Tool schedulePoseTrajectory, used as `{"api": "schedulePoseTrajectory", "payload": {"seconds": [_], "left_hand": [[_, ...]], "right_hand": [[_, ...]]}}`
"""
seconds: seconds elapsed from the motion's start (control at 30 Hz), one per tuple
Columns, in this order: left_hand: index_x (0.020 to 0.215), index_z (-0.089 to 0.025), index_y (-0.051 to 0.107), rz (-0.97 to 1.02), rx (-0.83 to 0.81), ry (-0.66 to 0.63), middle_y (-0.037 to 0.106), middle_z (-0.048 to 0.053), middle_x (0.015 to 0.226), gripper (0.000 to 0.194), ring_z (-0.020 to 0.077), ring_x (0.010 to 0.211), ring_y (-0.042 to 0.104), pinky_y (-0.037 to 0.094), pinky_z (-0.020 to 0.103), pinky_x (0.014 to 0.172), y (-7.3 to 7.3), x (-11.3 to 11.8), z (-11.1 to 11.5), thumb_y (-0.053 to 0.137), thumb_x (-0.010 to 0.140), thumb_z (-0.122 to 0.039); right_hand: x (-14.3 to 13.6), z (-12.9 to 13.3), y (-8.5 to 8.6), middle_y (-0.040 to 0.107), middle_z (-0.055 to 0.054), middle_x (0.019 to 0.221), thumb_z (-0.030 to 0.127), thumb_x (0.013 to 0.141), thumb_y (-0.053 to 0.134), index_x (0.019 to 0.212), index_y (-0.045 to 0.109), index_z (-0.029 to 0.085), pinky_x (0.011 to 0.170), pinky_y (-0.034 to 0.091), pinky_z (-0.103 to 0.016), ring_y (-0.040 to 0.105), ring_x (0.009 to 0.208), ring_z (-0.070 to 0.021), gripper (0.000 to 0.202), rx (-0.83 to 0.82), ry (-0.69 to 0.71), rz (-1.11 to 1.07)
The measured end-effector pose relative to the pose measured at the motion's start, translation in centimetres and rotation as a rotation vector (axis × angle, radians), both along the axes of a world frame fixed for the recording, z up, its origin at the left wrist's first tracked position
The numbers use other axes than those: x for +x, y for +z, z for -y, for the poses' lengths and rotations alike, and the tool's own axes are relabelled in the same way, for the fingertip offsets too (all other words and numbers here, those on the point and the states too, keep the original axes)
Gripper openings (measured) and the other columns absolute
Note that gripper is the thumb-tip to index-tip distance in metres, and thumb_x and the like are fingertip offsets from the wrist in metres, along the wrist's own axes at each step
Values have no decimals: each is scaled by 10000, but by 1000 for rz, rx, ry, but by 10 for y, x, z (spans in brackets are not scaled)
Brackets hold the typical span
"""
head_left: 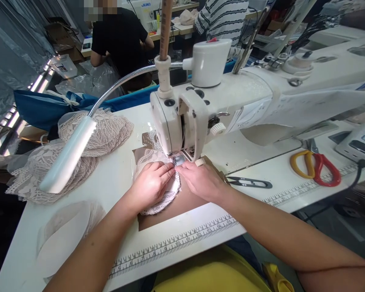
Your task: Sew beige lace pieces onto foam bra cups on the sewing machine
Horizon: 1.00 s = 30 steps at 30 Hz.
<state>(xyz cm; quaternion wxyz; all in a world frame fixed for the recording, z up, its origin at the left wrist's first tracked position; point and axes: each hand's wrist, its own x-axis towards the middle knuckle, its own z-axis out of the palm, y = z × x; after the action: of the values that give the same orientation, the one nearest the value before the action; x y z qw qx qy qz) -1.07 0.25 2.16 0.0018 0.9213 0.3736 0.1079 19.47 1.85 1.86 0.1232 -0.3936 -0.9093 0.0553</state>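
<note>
My left hand (153,184) lies on a rounded white lace piece (170,194), its fingers stretched toward the presser foot (179,160) of a white sewing machine (170,117). From the other side, my right hand (202,178) has thumb and fingers closed at the edge of the lace, close to the foot. The fingertips of both hands nearly meet there. Under the lace is a brown sheet (158,221) on the table. My hands and the machine head hide part of the lace.
Stacked lace pieces (100,129) and sheer rounded pieces (63,235) lie left, below a gooseneck lamp (67,158). Thread snips (251,182) and red-and-yellow scissors (314,166) lie right. A printed ruler (176,243) follows the front edge. Two people sit beyond the machine.
</note>
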Motion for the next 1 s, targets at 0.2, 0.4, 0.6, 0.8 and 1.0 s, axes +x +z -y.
{"api": "schedulePoseTrajectory", "payload": {"seconds": [0.2,0.4,0.6,0.8,1.0], "left_hand": [[1206,-116,620,49,10,-9,639,96,1251,335,257,963,559,500,424,812,-1,-1,-2,457,915,-142],[1193,-139,630,87,-12,-12,652,103,1225,315,258,1010,572,506,420,839,-2,-3,-4,450,939,-190],[1213,-149,617,102,-15,-6,635,114,1245,356,278,1066,569,506,445,871,-4,-6,-8,465,891,-153],[1206,-148,619,113,-12,39,643,101,1236,327,284,1108,557,494,458,912,-4,-7,-10,470,934,-252],[1218,-168,610,111,-18,77,619,120,1261,337,297,1137,536,470,482,925,-4,-8,-8,468,931,-274]], "right_hand": [[0,0,1,625,-42,798,114,886,445,1006,683,175,565,276,-285,473,665,-149,273,-11,-2,-7],[2,0,1,626,-35,787,116,887,456,986,683,165,575,285,-278,462,659,-145,252,-17,16,-35],[3,0,0,629,-40,809,131,903,448,1010,684,165,606,317,-270,476,681,-143,262,-19,24,-59],[1,-1,0,647,-44,845,118,885,461,1046,691,177,624,342,-263,506,726,-154,287,-2,6,-52],[1,-2,-2,672,-45,886,108,869,467,1065,692,198,624,366,-263,538,743,-164,311,-18,-13,-66]]}}
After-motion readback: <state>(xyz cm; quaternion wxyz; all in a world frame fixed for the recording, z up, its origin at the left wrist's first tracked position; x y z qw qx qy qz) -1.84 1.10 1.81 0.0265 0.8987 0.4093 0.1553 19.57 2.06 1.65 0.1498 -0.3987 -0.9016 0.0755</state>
